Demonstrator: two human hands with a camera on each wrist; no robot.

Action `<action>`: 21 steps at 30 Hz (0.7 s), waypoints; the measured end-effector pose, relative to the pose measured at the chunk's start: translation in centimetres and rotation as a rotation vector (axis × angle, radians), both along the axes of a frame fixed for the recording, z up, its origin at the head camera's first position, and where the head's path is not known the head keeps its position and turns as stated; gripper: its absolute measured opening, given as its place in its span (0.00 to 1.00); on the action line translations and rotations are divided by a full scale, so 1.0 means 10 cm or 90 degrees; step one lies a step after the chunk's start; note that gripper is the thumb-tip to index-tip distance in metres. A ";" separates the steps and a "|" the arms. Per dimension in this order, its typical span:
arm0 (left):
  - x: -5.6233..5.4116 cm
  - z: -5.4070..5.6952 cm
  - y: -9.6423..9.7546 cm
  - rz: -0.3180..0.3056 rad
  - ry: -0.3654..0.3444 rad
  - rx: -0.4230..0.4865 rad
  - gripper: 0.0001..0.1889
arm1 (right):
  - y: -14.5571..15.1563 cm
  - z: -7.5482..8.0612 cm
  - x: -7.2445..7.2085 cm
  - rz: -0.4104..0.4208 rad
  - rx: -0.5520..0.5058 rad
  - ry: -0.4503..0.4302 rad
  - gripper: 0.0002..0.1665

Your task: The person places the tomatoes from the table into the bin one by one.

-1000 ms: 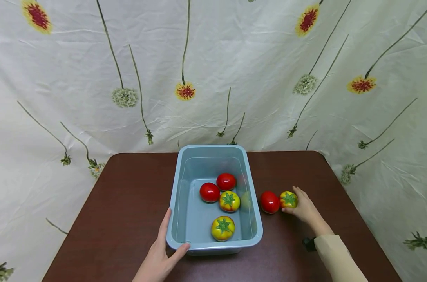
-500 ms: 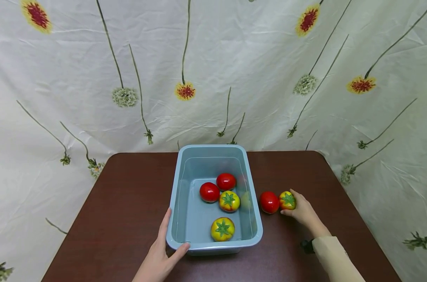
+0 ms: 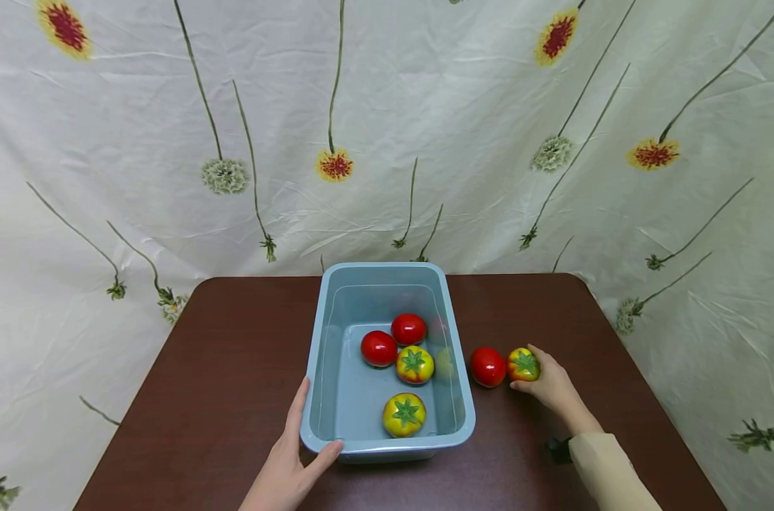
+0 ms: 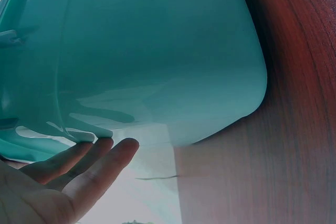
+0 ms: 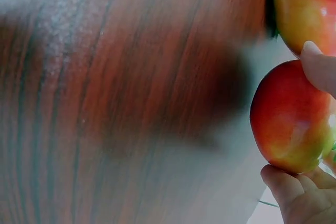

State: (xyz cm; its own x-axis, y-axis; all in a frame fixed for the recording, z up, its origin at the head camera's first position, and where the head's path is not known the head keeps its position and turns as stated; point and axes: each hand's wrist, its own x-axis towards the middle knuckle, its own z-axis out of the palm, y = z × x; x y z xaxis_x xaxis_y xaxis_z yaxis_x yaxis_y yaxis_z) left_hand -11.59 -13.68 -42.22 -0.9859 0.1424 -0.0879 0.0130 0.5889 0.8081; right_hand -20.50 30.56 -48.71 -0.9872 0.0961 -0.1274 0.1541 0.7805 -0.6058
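On the table stands a blue plastic bin [image 3: 339, 419] with red and yellow tomato-like fruits inside. My left hand [image 3: 286, 461] rests at its near left corner, thumb on the front rim and straight fingers against the outer side wall, as the fingers [image 4: 107, 174] in the left wrist view show. Right of the bin, my right hand [image 3: 556, 387] holds a yellow-red tomato [image 3: 523, 364] with a green star-shaped top, between thumb and fingers. Beside it, a red tomato [image 3: 488, 367] sits on the table. In the right wrist view the held tomato [image 5: 289, 116] appears close to the other one [image 5: 302, 11].
Inside the bin lie two red tomatoes [image 3: 379, 348] [image 3: 409, 329] and two yellow ones [image 3: 415, 364] [image 3: 404, 415] with green tops. The dark brown table [image 3: 246, 341] ends at a white flowered cloth [image 3: 387, 106] behind. A dark band [image 3: 558, 450] circles my right wrist.
My right hand has shifted slightly left around the yellow-red tomato, which shows only a very small shift. The left hand, the bin and its contents look unchanged.
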 end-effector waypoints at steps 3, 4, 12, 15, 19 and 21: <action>0.00 0.00 0.00 -0.002 0.008 0.001 0.53 | 0.02 0.03 0.00 -0.002 -0.001 0.007 0.51; 0.00 0.00 0.00 -0.002 0.010 0.001 0.53 | 0.02 0.05 0.00 -0.002 -0.001 0.011 0.51; -0.01 0.00 -0.01 -0.004 -0.015 0.016 0.54 | -0.04 0.30 -0.04 0.011 -0.007 0.047 0.51; -0.01 0.00 -0.01 -0.005 -0.018 0.020 0.54 | -0.09 0.40 -0.06 0.011 -0.011 0.057 0.51; -0.01 -0.01 -0.02 -0.007 -0.005 0.012 0.54 | -0.19 0.55 -0.08 0.014 -0.020 0.072 0.52; -0.01 -0.02 -0.02 -0.007 -0.004 0.010 0.54 | -0.25 0.63 -0.09 0.018 -0.023 0.079 0.52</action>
State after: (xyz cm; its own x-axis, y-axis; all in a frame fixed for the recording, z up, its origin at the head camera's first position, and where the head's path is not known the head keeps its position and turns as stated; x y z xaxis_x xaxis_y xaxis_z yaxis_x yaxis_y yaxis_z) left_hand -11.65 -13.84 -42.38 -0.9837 0.1550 -0.0917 0.0145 0.5757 0.8176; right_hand -21.44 28.07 -42.45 -0.9979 0.0651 -0.0067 0.0540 0.7606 -0.6470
